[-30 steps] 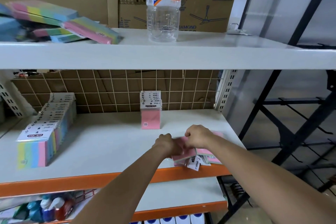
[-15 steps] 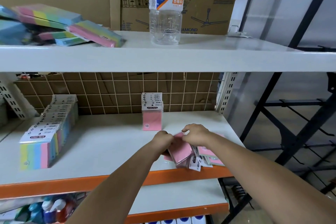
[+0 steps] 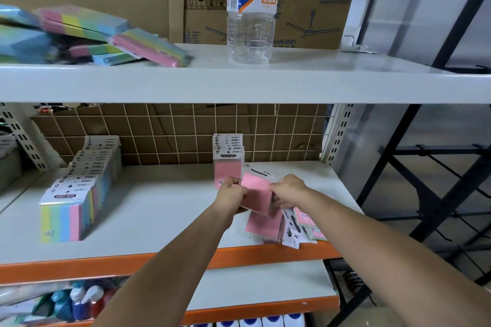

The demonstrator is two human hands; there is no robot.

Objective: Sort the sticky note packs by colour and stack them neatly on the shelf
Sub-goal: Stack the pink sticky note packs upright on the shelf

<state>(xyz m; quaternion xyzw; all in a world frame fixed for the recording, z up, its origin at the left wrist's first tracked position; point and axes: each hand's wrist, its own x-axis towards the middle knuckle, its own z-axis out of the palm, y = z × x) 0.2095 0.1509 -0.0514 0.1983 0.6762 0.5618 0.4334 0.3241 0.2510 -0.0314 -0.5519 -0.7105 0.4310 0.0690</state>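
Here, two hands lift one pink pack (image 3: 257, 192) mid-frame.
Left hand (image 3: 231, 193) and right hand (image 3: 288, 188) pinch its edges — one pink stack (image 3: 228, 164) stands behind.

Clear plastic bottle with blue-white label (image 3: 249, 21): cap and neck cut off by the top edge. Left of that bottle, the loose pile of rainbow-striped sticky note packs (image 3: 79, 34) is blurred and clipped by the left edge. Below the bottle, the left hand (image 3: 231, 194) and right hand (image 3: 288, 190) hide part of a pink sticky note pack (image 3: 256, 191); fingertips not visible. Header print too small to read.
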